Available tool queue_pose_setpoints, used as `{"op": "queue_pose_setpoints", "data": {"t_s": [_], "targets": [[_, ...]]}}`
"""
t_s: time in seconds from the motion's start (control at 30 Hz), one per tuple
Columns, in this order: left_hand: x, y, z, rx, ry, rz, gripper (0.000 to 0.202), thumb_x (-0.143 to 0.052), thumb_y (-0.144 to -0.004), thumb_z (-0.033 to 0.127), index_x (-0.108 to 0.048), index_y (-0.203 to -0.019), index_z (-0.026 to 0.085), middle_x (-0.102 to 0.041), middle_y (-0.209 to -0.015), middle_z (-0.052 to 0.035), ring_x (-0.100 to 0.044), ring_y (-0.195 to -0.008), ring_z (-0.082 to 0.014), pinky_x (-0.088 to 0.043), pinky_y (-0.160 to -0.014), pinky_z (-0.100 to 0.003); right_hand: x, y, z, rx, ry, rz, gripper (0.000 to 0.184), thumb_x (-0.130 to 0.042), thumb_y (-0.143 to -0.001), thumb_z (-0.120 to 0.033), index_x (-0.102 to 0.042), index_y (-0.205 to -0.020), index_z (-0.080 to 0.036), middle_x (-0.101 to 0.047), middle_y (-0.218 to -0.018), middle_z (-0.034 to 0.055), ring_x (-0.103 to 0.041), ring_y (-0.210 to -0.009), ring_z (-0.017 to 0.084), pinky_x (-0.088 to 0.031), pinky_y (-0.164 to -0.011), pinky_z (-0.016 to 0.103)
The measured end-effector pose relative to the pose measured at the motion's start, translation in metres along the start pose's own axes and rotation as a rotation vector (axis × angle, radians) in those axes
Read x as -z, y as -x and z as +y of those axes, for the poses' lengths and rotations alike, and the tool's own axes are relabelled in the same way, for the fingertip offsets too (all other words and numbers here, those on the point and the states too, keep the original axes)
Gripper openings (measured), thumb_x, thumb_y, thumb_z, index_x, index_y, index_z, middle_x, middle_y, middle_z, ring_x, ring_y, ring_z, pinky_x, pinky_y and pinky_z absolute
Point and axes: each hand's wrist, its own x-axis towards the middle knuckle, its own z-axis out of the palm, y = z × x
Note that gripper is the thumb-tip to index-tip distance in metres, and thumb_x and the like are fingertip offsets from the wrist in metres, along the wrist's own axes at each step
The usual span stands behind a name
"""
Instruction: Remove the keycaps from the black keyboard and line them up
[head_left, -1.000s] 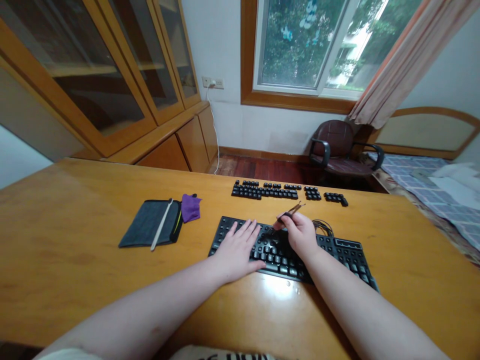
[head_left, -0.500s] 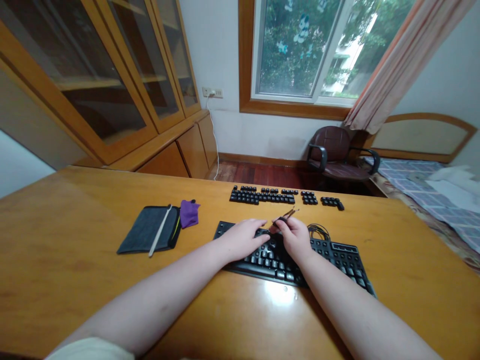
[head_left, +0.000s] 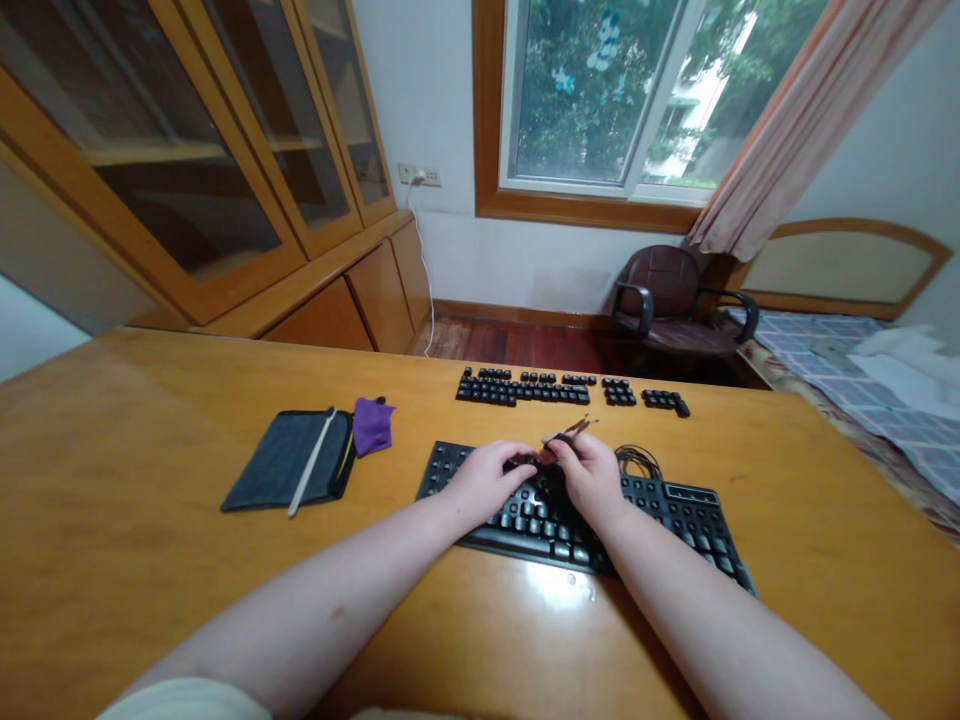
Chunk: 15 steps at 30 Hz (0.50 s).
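A black keyboard (head_left: 540, 525) lies slightly askew on the wooden desk, with part of its upper rows bare of keycaps. Over its upper middle, my right hand (head_left: 594, 480) grips a small dark tool with two thin prongs, which looks like a wire keycap puller (head_left: 579, 428); the prongs point up and away from the keys. My left hand (head_left: 487, 482) rests over the left part of the keyboard. Its thumb and fingertips are drawn close together near the right fingertips; whatever is between them is too small to make out.
Removed keycaps (head_left: 555, 392) stand in rows along the desk's far edge. A coiled cable (head_left: 637, 462) lies behind the keyboard. At left are a dark zip pouch (head_left: 277, 460), a pale stick (head_left: 311, 465) across it and a purple cloth (head_left: 373, 427). An office chair (head_left: 660, 300) stands beyond the desk.
My left thumb and fingers have come closer together near the right fingertips. The right hand stays in place with the tool. The view has shifted slightly.
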Motion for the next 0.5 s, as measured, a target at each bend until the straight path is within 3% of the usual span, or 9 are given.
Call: {"op": "queue_pose_setpoints", "data": {"t_s": [0.27,0.5], "targets": [[-0.0051,0.0046,0.0021,0.019,-0.039,0.072,0.023,-0.057,-0.081,0.029,-0.064,-0.100,0.020,-0.068,-0.098,-0.0031,-0.062,-0.092,-0.0191,-0.047,-0.085,-0.032,-0.0017,0.0003,-0.0031,-0.017,-0.023,0.008,0.027,-0.053,-0.083,-0.037,-0.066,-0.068,-0.018,-0.068,-0.066,0.0046,-0.064,-0.063,0.018,-0.050,-0.064,0.029],[-0.0061,0.0018,0.0007,0.010,0.001,0.105,0.018,-0.060,-0.078,0.026,-0.066,-0.093,0.020,-0.070,-0.092,-0.0027,-0.063,-0.086,-0.0184,-0.048,-0.081,-0.030,-0.0029,0.0023,-0.0031,0.066,0.012,-0.006,0.025,-0.054,-0.083,-0.034,-0.068,-0.069,-0.019,-0.069,-0.068,0.0042,-0.065,-0.065,0.017,-0.050,-0.065,0.028]]}}
